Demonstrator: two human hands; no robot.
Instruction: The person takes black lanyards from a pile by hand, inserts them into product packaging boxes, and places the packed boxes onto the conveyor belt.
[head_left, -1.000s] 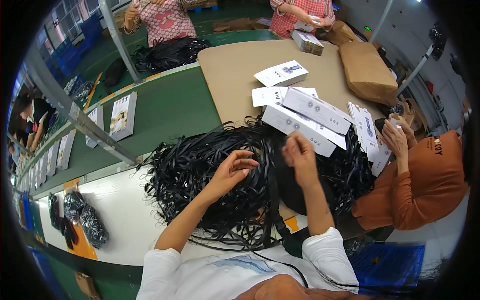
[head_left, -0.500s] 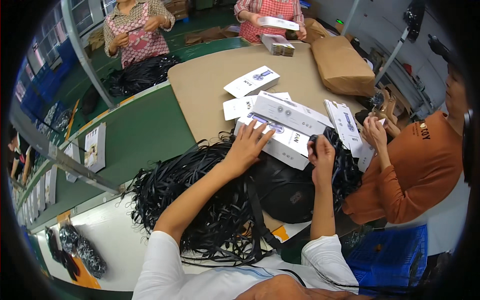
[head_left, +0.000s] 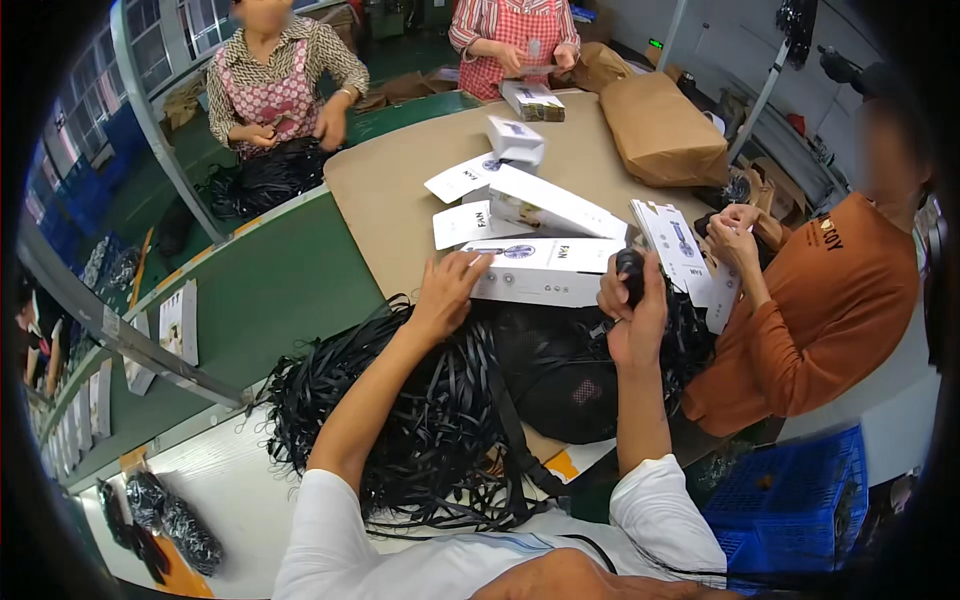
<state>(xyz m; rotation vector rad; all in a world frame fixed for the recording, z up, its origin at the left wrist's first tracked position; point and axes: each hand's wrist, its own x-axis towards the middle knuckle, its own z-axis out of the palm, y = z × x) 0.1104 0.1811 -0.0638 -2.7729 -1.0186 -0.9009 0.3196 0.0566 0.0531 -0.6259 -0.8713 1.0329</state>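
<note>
In front of me lies a white fan box (head_left: 545, 255) with a blue fan printed on its top. My left hand (head_left: 445, 290) holds its left end, fingers over the edge. At the box's right end my right hand (head_left: 637, 300) is closed around a small black bundle (head_left: 630, 272), whose exact kind I cannot make out. Another white box (head_left: 565, 208) leans behind the first, partly over a white flap (head_left: 462, 226). Nearer to me is a large heap of black strips (head_left: 410, 400), beside a rounded black mesh-like piece (head_left: 570, 395).
Farther off stand a blurred white box (head_left: 515, 140) and a brown paper package (head_left: 665, 130). Flat white cartons (head_left: 680, 250) lie at right by a co-worker in an orange top (head_left: 840, 300). Two co-workers stand across the table. A green belt (head_left: 300, 275) runs at left; blue crates (head_left: 790, 510) stand lower right.
My left hand has slid left off the box top to its end. The box now lies straighter, the boxes behind it have shifted, and one tumbles farther off. My right hand still grips the black bundle.
</note>
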